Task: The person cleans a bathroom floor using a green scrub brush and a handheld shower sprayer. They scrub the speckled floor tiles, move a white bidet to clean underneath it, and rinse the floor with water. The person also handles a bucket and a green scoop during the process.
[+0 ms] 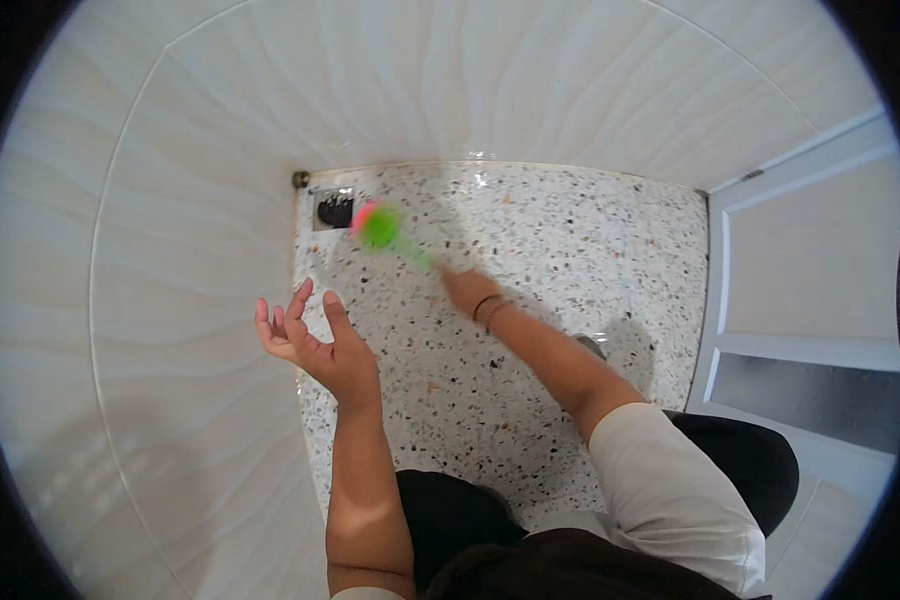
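My right hand is closed around the thin green handle of a scrubbing brush. Its round head is green and pink, smeared by motion, and points toward the far left corner. Just beyond the head lies a square floor drain with a black bristly piece over it; whether the brush touches either I cannot tell. My left hand is raised near the left wall, palm partly up, fingers spread and nothing in them.
Pale tiled walls enclose the speckled floor on the far and left sides. A small dark metal fitting sits in the far left corner. At the right stands a light blue-grey door. My dark-clad knees are below.
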`<control>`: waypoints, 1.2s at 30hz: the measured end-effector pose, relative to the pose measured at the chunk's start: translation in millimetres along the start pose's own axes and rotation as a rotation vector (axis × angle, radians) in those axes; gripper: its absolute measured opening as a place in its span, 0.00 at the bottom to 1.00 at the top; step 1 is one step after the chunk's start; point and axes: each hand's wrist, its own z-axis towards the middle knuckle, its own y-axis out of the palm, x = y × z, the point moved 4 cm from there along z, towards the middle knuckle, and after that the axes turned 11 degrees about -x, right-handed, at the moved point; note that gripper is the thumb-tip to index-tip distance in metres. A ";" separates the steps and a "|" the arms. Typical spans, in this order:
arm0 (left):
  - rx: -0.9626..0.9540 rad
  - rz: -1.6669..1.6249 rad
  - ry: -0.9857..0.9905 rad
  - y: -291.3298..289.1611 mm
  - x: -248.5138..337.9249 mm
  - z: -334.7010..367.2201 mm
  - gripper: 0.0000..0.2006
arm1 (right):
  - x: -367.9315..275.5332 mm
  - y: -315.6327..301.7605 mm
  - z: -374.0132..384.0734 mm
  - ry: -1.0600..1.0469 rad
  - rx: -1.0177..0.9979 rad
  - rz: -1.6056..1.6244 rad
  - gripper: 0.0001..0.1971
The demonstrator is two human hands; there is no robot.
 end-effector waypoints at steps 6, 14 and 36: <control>0.041 -0.252 0.009 18.9 9.4 0.9 0.11 | 112.3 29.9 -83.2 0.148 0.044 0.104 0.23; -0.026 -0.099 0.030 23.0 36.3 2.6 0.12 | 92.2 109.8 -148.8 0.502 0.135 0.310 0.26; -0.126 -0.021 0.016 4.3 69.8 -27.5 0.14 | -32.9 27.2 -130.3 0.058 -0.250 0.177 0.25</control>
